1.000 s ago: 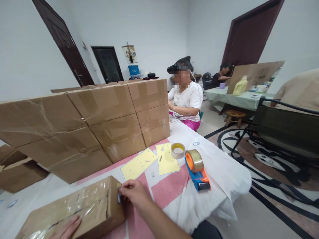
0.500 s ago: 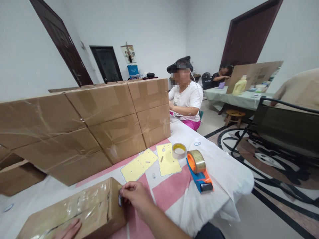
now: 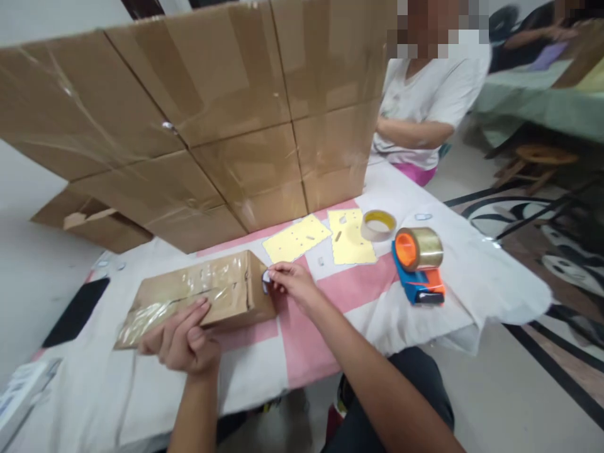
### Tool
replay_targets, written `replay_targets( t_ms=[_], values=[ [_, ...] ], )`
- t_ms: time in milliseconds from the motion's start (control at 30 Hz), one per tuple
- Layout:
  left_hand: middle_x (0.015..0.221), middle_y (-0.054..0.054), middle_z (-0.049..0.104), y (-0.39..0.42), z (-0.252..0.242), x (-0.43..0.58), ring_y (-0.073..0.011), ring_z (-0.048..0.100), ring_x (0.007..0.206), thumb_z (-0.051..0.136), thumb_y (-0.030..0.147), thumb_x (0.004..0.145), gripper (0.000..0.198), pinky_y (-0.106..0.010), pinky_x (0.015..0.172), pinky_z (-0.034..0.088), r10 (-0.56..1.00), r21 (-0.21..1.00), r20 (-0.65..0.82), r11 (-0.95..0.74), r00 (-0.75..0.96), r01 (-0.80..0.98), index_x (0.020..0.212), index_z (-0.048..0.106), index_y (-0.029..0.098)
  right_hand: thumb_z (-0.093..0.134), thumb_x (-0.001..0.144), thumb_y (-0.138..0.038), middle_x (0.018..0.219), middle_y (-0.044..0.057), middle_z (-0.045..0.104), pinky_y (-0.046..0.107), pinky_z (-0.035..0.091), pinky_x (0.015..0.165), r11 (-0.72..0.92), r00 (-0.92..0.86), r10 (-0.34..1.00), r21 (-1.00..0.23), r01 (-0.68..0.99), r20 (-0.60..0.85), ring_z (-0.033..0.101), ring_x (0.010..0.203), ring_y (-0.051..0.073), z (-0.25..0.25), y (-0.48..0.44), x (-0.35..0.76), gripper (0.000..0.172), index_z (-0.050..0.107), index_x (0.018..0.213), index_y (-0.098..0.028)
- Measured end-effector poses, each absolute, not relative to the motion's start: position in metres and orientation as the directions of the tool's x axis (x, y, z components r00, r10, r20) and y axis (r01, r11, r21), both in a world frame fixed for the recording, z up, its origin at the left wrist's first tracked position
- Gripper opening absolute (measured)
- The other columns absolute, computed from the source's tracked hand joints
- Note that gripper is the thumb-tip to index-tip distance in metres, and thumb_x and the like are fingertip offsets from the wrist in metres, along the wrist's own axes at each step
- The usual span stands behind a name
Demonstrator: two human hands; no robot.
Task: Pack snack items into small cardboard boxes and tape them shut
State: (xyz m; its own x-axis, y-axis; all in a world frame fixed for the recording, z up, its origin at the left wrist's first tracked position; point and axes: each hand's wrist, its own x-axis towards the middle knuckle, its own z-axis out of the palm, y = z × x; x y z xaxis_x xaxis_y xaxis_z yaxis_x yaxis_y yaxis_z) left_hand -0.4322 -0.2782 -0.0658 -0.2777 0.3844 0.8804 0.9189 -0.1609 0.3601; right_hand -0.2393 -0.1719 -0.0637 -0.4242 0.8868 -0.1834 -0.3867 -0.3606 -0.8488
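A taped cardboard box lies on the table in front of me, shiny clear tape across its top. My left hand rests at its near edge, the index finger stretched onto the top and the other fingers loosely bent. At the box's right end, my right hand pinches a small white piece with a dark edge, against or very close to the cardboard. What exactly this piece is I cannot make out. To the right lies a blue and orange tape dispenser holding a roll of packing tape.
A wall of stacked cardboard boxes stands behind, with an open carton at its left. A loose tape roll lies near the dispenser. A dark flat object is at left. Someone in a white shirt sits across the table.
My view has tilted down and come round, so the box and both hands appear higher up and more fully. The right hand keeps its pinch at the box's end.
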Motion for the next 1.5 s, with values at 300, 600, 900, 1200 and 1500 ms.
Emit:
replay_targets(
  t_ms=[300,600,900,1200,1500],
  values=[
    [0.078,-0.010,0.077,-0.279,-0.053,-0.422,-0.0248,0.069,0.075,0.034,0.046,0.094,0.052,-0.046,0.081,0.048,0.268,0.270,0.930,-0.038,-0.251,0.962,0.075,0.073,0.019,0.072,0.073,-0.037,0.075,-0.001,0.067,0.026,0.043,0.069,-0.250,-0.376,0.921,-0.895,-0.370,-0.102,0.058,0.071,0.013,-0.061,-0.187,-0.239,0.019,0.068,0.077,-0.019],
    [0.083,-0.009,0.078,-0.280,-0.054,-0.423,-0.0255,0.068,0.078,0.038,0.036,0.096,0.043,-0.047,0.086,0.044,0.242,0.193,0.957,-0.107,-0.163,0.975,0.083,0.075,0.019,0.071,0.075,-0.033,0.078,-0.001,0.065,0.027,0.045,0.074,-0.238,-0.370,0.925,-0.898,-0.371,-0.092,0.060,0.077,0.014,-0.063,-0.197,-0.241,0.016,0.066,0.080,-0.018],
    [0.084,-0.009,0.077,-0.279,-0.053,-0.422,-0.0247,0.068,0.078,0.039,0.036,0.097,0.042,-0.046,0.085,0.045,0.241,0.182,0.960,-0.148,-0.144,0.972,0.085,0.076,0.019,0.072,0.076,-0.034,0.086,0.001,0.066,0.029,0.049,0.077,-0.235,-0.410,0.910,-0.897,-0.375,-0.066,0.062,0.081,0.015,-0.070,-0.198,-0.243,0.022,0.065,0.090,-0.019],
    [0.103,-0.013,0.067,-0.285,-0.055,-0.424,-0.0321,0.059,0.106,0.042,0.061,0.092,0.048,-0.059,0.105,0.033,0.313,0.229,0.933,-0.143,-0.176,0.963,0.095,0.067,0.020,0.070,0.084,-0.029,0.139,0.006,0.051,0.040,0.040,0.110,0.063,-0.528,0.836,-0.983,-0.175,0.148,0.048,0.129,0.022,-0.073,-0.191,-0.231,0.064,0.048,0.144,-0.029],
    [0.156,-0.019,0.013,-0.296,-0.048,-0.384,-0.0439,0.004,0.150,0.086,0.041,0.063,0.097,-0.075,0.114,0.008,0.530,0.114,0.847,-0.114,-0.036,0.987,0.136,0.024,0.028,0.074,0.078,-0.020,0.118,0.005,0.054,0.038,0.044,0.097,0.244,-0.530,0.820,-0.970,-0.020,0.217,0.052,0.113,0.021,-0.055,-0.204,-0.235,0.043,0.057,0.117,-0.021]
  ],
)
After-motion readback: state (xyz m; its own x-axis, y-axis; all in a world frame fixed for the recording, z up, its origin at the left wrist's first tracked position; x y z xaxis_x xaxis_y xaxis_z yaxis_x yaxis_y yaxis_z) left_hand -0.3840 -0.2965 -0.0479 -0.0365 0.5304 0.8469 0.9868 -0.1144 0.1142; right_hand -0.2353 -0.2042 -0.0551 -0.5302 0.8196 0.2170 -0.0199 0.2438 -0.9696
